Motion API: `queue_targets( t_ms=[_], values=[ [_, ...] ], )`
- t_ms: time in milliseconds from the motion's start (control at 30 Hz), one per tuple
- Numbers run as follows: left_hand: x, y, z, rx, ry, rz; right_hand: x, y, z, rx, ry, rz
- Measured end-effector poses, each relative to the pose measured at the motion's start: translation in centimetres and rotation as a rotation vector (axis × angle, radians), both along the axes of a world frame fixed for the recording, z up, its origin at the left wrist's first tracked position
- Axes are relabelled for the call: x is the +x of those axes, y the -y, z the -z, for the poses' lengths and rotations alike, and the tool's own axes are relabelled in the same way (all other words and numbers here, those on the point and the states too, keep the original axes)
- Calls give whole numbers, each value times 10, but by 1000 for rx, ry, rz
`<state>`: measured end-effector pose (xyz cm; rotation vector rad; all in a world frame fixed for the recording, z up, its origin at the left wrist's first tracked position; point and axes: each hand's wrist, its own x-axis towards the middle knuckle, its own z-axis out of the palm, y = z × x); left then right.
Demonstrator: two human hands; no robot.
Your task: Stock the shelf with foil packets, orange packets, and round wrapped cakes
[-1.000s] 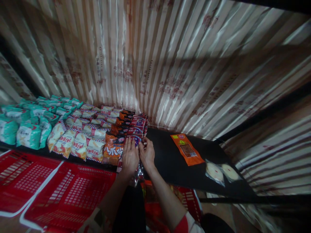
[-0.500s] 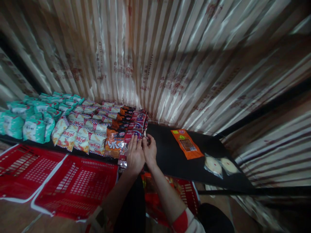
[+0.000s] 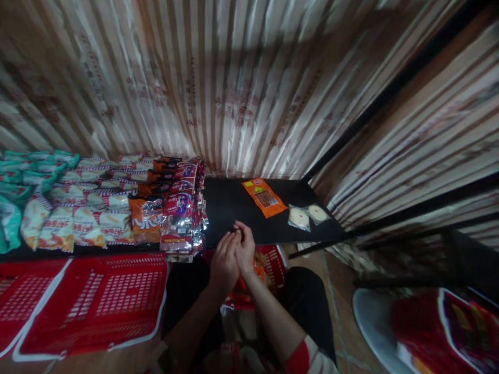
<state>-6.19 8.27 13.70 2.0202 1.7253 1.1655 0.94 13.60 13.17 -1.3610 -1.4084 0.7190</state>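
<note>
My left hand (image 3: 225, 262) and my right hand (image 3: 245, 251) are together in front of the black shelf's edge. Left fingers rest, slightly bent, against the right hand; right fingers stretch forward. No item shows in either hand, though the space between the palms is hidden. Nearest on the left is a stack of dark red snack packets (image 3: 180, 205) with shiny silver edges. Beside it stand orange packets (image 3: 145, 218) and rows of white snack bags (image 3: 88, 224). Farther right on the shelf (image 3: 224, 200) lies a flat orange packet (image 3: 264, 197).
Two round pale cakes in clear wrappers (image 3: 299, 217) lie near the shelf's right end. Teal bags (image 3: 10, 221) fill the far left. A red basket (image 3: 117, 306) sits below the shelf, and another basket (image 3: 268, 262) with packets stands below my hands. A pleated curtain (image 3: 241, 93) hangs behind.
Both hands have left the dark red packets and come back toward me, closing against each other. The view has turned right, bringing a red bag on the floor at right into sight.
</note>
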Motion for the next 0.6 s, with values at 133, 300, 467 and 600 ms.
queue_targets(
  t_ms=[133,300,467,600],
  values=[
    [27,25,32,-145,74,69,39,26,22,-88,160,44],
    [47,53,95,-431,-9,-102,74,45,61,-413,508,-11],
    [48,57,131,-583,-132,-156,68,36,86,-495,660,-171],
    [44,50,144,-661,-197,-199,58,22,97,-478,801,-320]
  ],
)
